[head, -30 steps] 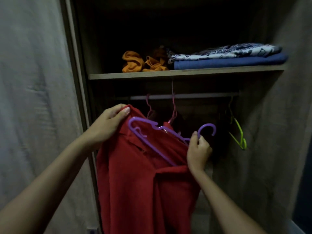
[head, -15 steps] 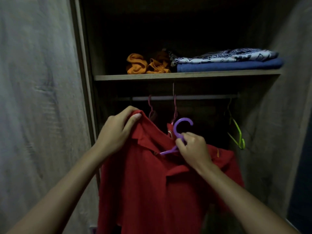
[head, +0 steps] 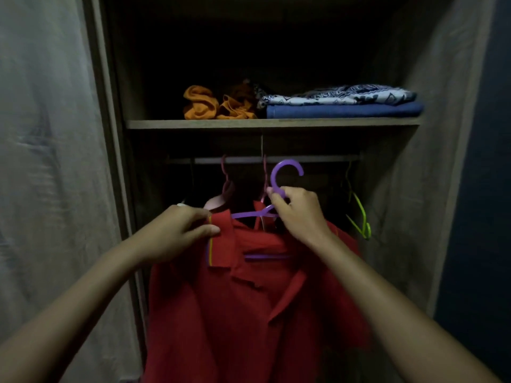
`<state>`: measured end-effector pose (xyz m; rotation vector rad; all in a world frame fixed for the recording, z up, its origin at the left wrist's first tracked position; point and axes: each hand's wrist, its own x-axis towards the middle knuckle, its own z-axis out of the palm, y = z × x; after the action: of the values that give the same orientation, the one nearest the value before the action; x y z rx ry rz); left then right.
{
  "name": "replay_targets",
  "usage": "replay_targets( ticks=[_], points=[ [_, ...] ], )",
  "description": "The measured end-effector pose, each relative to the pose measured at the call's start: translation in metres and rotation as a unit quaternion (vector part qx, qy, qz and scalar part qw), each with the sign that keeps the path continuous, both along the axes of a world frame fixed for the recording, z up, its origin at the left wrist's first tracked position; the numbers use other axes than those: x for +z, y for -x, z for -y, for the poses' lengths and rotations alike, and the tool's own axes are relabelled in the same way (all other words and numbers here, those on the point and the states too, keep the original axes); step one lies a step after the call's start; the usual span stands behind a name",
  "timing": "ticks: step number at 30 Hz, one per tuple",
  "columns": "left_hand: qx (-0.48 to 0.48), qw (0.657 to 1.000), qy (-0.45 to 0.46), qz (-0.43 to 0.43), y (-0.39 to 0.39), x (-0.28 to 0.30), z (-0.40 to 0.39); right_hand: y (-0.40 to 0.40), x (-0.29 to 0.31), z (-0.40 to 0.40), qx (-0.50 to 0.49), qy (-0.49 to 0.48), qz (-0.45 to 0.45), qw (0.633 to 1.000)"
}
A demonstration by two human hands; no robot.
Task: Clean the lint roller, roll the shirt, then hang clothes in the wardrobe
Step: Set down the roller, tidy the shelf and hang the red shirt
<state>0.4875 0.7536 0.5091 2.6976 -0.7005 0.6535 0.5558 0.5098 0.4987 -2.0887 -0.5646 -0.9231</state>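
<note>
Red polo shirt (head: pixel 249 313) hanging at the centre and lower centre of the frame, draped over a purple hanger (head: pixel 286 176) whose hook is rising just below the wardrobe rail (head: pixel 318 159) at centre. The right hand (head: pixel 300 214), right of centre, is gripping the hanger neck with fingers curled round it. The left hand (head: pixel 179 230), left of centre, is pinching the shirt's collar edge between thumb and fingers. The fabric is sagging in loose folds, so it is judged soft, light and likely to slide off the smooth plastic arms; the stiff hanger neck is the sound place to hold, with the collar steadied at the shoulder. A green hanger (head: pixel 359 217) is hanging at the right of the rail and two reddish hooks are hanging at the rail's centre. On the shelf (head: pixel 193 124) in the upper centre, orange cloth (head: pixel 201 106) is lying beside a folded blue garment (head: pixel 345 110) with a patterned cloth (head: pixel 337 95) lying on top
</note>
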Motion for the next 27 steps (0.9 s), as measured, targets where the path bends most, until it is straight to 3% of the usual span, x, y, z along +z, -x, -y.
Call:
replay_targets(
  ticks=[3, 6, 8, 10, 12, 16, 20, 27],
  points=[
    [0.013, 0.998, -0.002, 0.062, -0.002, -0.008, -0.011, -0.001, 0.013, 0.024, 0.053, 0.062, -0.128, 0.988],
    [0.013, 0.996, 0.046, 0.072, 0.0, -0.008, -0.023, -0.003, 0.008, 0.052, -0.019, 0.197, -0.212, 0.957],
    [0.01, 0.996, 0.053, 0.076, 0.002, -0.006, -0.024, -0.009, -0.007, 0.055, -0.047, 0.214, -0.232, 0.948],
    [0.004, 0.996, 0.048, 0.075, 0.001, -0.006, -0.022, -0.014, -0.019, 0.049, -0.08, 0.157, -0.199, 0.964],
    [0.008, 0.997, 0.041, 0.067, -0.001, -0.005, -0.02, -0.02, -0.025, 0.046, -0.117, 0.156, -0.147, 0.97],
    [0.03, 0.998, 0.02, 0.053, 0.002, -0.002, -0.019, -0.022, -0.018, 0.056, -0.121, 0.136, -0.132, 0.974],
    [0.037, 0.995, 0.062, 0.072, 0.002, -0.004, -0.018, 0.0, -0.014, 0.056, -0.168, 0.025, -0.006, 0.985],
    [0.059, 0.986, 0.111, 0.112, -0.005, -0.029, 0.0, 0.032, -0.083, 0.034, -0.171, 0.028, 0.091, 0.981]
  ],
)
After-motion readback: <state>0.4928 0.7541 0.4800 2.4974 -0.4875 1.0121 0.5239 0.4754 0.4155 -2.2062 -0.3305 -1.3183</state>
